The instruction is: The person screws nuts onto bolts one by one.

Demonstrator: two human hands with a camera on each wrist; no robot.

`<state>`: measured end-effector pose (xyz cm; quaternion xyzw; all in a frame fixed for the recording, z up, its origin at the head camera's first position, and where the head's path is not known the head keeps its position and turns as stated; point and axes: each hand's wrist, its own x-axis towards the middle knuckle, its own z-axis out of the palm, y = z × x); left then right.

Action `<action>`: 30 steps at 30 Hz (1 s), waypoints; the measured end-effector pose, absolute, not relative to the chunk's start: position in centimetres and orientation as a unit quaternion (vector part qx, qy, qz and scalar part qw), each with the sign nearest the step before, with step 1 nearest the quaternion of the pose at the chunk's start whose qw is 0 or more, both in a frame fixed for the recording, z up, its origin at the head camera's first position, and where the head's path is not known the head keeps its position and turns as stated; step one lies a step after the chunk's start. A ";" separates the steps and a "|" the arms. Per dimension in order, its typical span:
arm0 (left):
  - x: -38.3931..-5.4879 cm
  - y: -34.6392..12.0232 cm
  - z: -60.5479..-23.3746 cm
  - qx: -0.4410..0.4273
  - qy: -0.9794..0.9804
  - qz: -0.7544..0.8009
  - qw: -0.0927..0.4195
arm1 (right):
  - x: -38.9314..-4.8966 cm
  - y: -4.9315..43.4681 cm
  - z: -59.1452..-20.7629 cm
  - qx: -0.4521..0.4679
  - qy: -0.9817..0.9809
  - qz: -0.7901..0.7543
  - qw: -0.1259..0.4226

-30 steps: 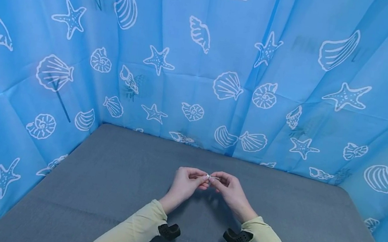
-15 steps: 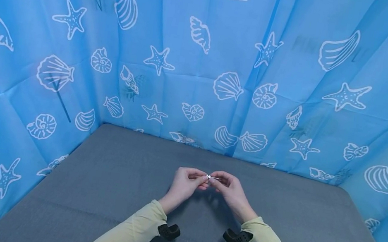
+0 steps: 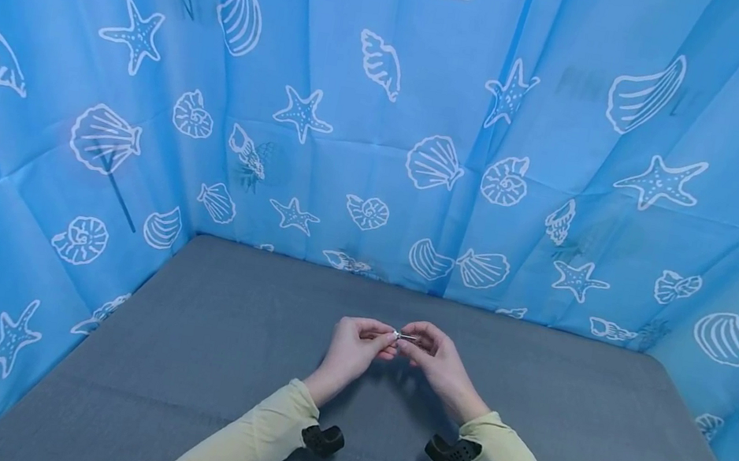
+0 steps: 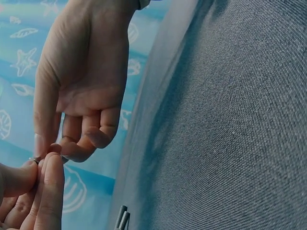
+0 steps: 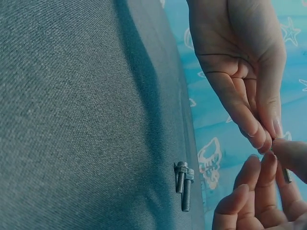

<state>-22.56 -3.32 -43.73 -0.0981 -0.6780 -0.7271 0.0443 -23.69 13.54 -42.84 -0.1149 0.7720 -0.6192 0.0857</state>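
Fingertip to fingertip, my left hand [image 3: 351,351] and right hand [image 3: 439,364] meet above the grey table. Between them they pinch a small silver bolt [image 3: 407,337]. Its threaded end [image 5: 288,175] shows by the left fingers in the right wrist view; fingertips cover most of the rest, so I cannot tell whether a nut sits on it. The right thumb and index finger pinch its other side. Two more metal bolts [image 5: 186,191], each with what looks like a nut near its head, lie side by side on the table, also as blurred bolts [image 4: 123,218] in the left wrist view.
The grey cloth-covered table [image 3: 238,338] spreads around both hands. A blue curtain [image 3: 379,168] with white shells and starfish stands along its back and sides. Black wrist mounts [image 3: 322,440] hang below both sleeves.
The right fingers have shifted slightly upward around the bolt, and the silver piece shows a little differently between the fingertips. The left hand and both forearms stay almost still.
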 end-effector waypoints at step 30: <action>-22.4 -3.5 -44.0 -0.091 -0.676 -0.731 0.031 | -21.7 13.0 -39.8 -0.122 0.780 -0.606 0.099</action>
